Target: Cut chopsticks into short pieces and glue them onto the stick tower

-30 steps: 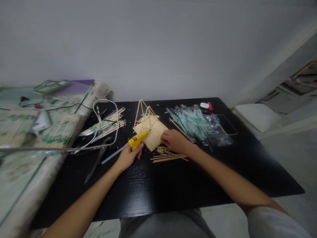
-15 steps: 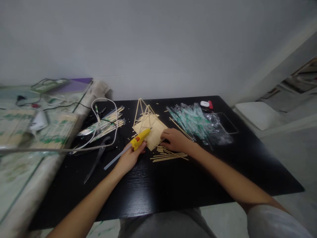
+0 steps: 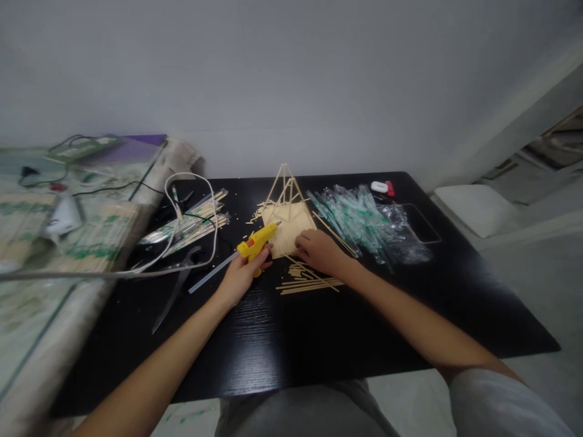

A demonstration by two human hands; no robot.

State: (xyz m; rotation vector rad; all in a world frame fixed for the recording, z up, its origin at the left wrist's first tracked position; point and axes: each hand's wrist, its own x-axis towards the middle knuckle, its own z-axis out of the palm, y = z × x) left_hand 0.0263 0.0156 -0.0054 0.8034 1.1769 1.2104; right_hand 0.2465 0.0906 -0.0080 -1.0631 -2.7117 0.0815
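My left hand (image 3: 240, 276) is closed round a yellow glue gun (image 3: 255, 242), its nozzle pointing at a small model of thin wooden sticks (image 3: 288, 215). A clear glue stick (image 3: 210, 275) juts from the gun's back. The model has a flat square base and a pyramid frame rising behind it. My right hand (image 3: 317, 250) rests on the near right edge of the base, fingers curled on it. Loose cut sticks (image 3: 306, 282) lie on the black table (image 3: 319, 340) just in front of my right hand.
A heap of clear and green wrappers (image 3: 364, 221) lies to the right, with a small white and red object (image 3: 381, 187) behind it. Wrapped chopsticks (image 3: 191, 221), a white cable (image 3: 200, 200) and black scissors (image 3: 175, 291) lie to the left. A cluttered glass surface (image 3: 50, 243) adjoins the table's left side.
The stick model has turned and shifted right, so the pyramid frame now stands more upright behind the base. Both hands stayed on the glue gun and the base.
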